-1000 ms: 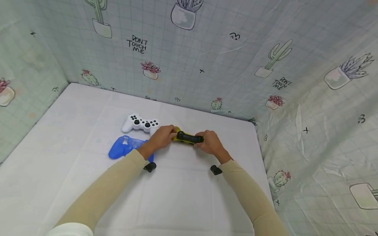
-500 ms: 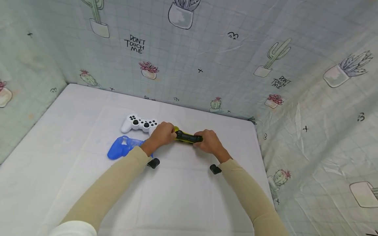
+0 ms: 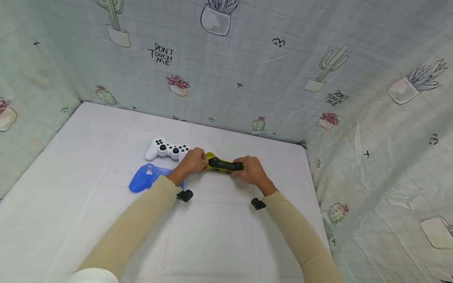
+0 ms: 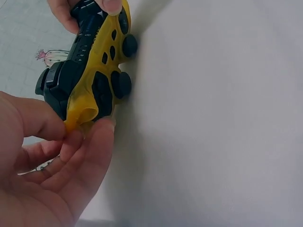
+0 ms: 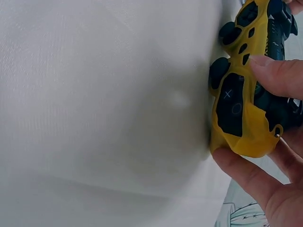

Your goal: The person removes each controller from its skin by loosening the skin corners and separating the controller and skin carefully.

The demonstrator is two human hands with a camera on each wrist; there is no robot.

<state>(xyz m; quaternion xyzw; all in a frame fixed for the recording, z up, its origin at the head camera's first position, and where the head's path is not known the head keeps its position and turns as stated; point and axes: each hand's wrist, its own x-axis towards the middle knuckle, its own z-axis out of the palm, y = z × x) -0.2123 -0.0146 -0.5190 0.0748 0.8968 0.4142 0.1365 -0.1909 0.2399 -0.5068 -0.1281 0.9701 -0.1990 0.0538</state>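
Stretching left-to-right between fingers (image 4: pixel 97 151), yellow-and-black controller (image 3: pixel 225 165), shoulder buttons (image 4: pixel 53 75) apparently upward.

Black controller (image 5: pixel 230 106) in a yellow cover (image 5: pixel 246 140), in the right grip (image 5: pixel 272 189).

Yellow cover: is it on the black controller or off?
On, at least across the front: the yellow cover frames the buttons. Fully fitted? Cannot tell.

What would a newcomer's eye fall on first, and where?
Probably the black controller in a yellow cover, held between the left hand and right hand near the head view's centre. Next, the blue cover, partly hidden by the left arm, and the white controller beyond it on the table.
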